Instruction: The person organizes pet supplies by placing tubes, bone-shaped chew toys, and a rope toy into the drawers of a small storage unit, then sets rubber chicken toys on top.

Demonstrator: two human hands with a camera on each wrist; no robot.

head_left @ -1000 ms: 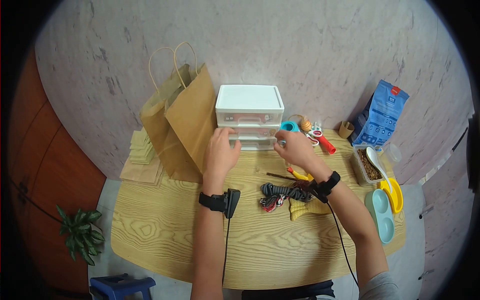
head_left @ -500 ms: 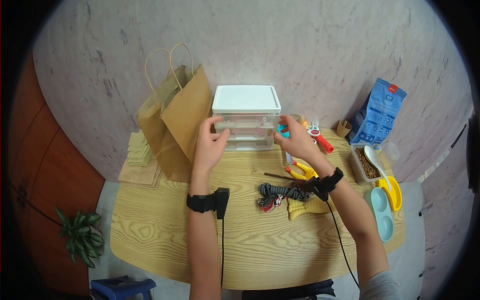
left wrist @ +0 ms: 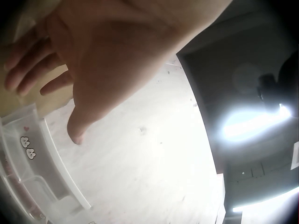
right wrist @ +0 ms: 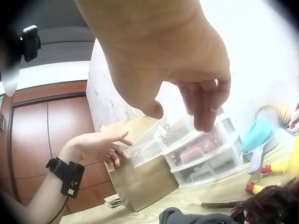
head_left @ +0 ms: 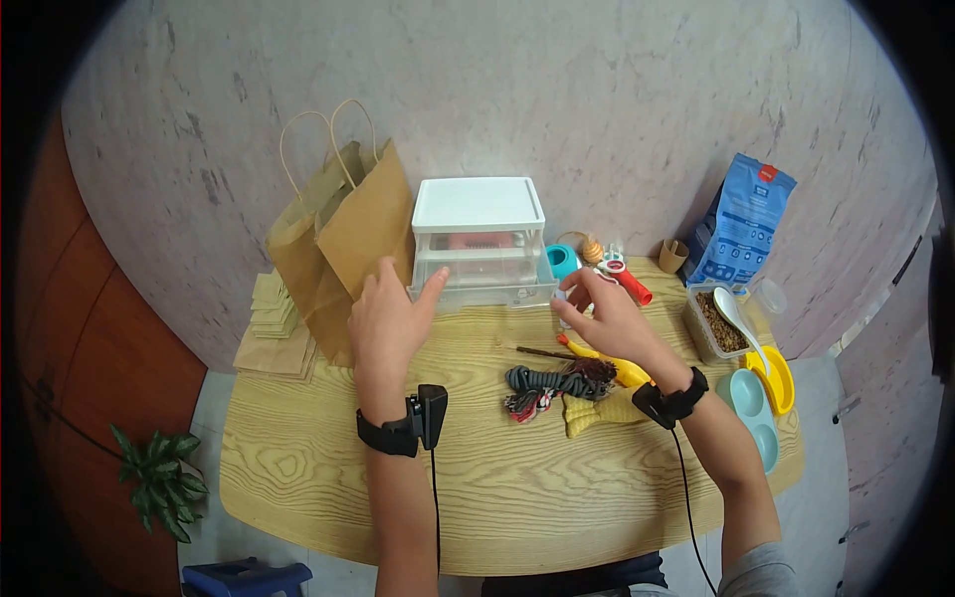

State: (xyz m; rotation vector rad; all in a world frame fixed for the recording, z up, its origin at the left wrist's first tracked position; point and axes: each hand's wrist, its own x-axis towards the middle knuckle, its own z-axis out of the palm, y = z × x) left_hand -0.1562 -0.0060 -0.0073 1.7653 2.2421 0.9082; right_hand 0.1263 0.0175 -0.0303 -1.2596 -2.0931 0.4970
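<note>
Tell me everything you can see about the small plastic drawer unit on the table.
The drawer unit is a small clear plastic chest with an opaque white top and stacked see-through drawers. It stands upright at the back of the wooden table, near the wall, with brown paper bags beside it. One clear drawer is pulled out toward the person; the right wrist view shows small printed marks on the drawer fronts. Something reddish lies in one drawer. The left hand touches the pulled-out drawer's left end with straight fingers; the right hand is at its right end.
</note>
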